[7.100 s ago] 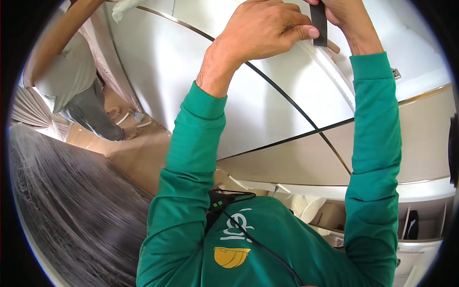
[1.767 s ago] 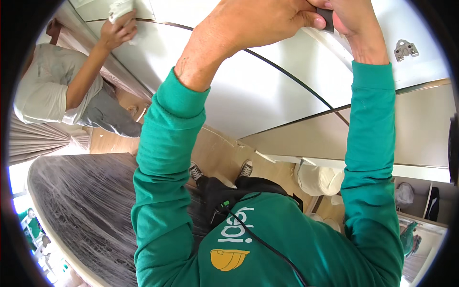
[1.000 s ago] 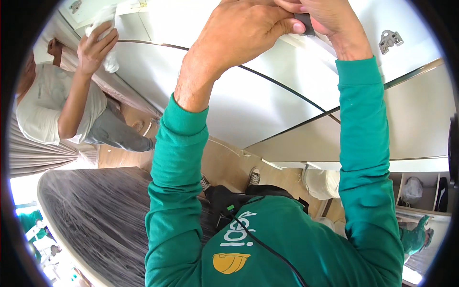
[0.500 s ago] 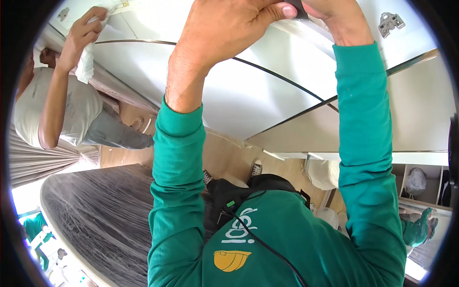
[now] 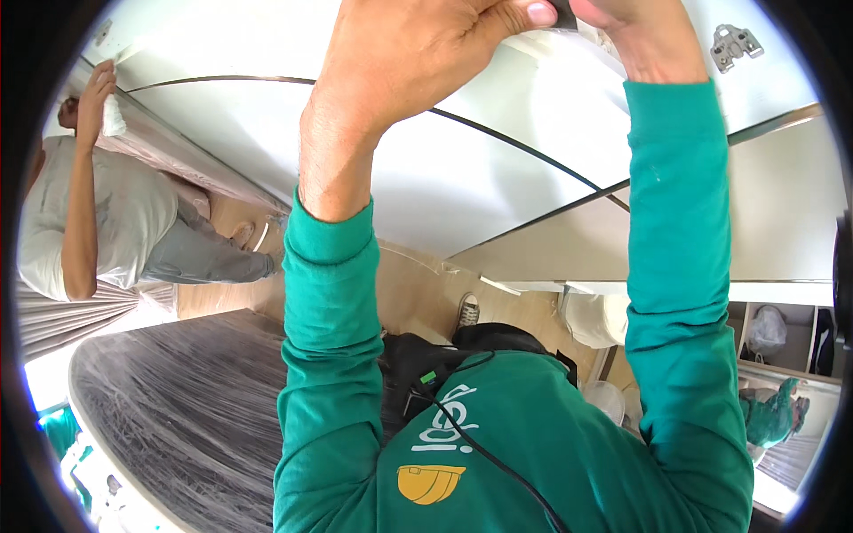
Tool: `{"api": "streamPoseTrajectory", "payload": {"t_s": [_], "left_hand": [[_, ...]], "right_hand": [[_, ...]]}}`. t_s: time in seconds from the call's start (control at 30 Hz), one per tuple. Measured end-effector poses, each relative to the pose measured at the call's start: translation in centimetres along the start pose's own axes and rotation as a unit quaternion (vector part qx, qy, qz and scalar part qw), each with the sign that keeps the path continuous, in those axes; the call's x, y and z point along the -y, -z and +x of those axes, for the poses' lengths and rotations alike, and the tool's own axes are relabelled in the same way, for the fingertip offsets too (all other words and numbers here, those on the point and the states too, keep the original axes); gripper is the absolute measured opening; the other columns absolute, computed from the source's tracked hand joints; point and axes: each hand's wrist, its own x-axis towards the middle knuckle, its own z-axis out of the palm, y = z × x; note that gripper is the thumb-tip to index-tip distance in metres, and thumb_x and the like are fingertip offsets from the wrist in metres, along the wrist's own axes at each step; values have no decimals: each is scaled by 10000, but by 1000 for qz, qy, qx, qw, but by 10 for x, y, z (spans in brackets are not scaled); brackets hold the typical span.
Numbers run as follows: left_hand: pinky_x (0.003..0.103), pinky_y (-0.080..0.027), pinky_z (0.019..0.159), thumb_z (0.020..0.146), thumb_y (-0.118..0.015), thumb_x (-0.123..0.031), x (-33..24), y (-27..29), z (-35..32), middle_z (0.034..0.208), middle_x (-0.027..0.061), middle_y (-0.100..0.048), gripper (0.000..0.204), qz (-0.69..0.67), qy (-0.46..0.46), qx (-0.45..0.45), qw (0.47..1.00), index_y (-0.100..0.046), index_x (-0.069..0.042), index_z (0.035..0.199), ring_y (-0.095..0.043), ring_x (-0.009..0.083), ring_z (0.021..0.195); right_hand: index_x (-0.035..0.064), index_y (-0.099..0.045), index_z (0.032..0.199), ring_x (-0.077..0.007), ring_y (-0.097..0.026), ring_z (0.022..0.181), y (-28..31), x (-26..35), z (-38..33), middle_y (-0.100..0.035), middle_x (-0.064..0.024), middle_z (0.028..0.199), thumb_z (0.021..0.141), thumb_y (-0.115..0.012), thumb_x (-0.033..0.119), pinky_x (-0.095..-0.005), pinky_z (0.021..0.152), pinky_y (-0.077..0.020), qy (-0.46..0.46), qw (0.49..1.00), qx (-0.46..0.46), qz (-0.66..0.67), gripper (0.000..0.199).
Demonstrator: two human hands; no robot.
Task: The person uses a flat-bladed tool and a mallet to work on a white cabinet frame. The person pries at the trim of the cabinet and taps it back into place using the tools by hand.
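My left hand [image 5: 413, 58] has its thumb against a dark piece [image 5: 565, 15], right hand [image 5: 641, 27] beside it; can't tell either grip.

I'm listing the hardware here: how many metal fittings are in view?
2: one clear fitting on the white panel beyond the right hand, and one blurred fitting at upper left. Others may be hidden.

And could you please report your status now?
Left hand and right hand at dark strip; grip cut off above. Hinge to the right, seemingly not in the way.
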Motion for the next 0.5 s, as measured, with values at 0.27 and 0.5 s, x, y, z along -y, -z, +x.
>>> {"api": "streamPoseTrajectory", "payload": {"t_s": [0.27, 0.5], "left_hand": [[420, -409, 776, 1058, -527, -481, 3, -1, 2, 887, 103, -698, 488, 19, -19, 6, 1000, -771, -67, 972, -629, 282, 826], [421, -402, 765, 1048, -538, -496, 4, 1, 0, 832, 97, -678, 507, 28, -6, 4, 1000, -767, -67, 905, -608, 277, 788]], "right_hand": [[162, -553, 791, 3, -297, 439, -2, 11, -6, -384, 104, 588, 1001, -683, 445, -195, 376, -252, -25, 999, -27, 5, 375], [145, -565, 808, 5, -325, 453, -5, 8, -3, -399, 100, 609, 999, -687, 469, -182, 376, -287, -12, 1000, 2, -4, 396]]}}
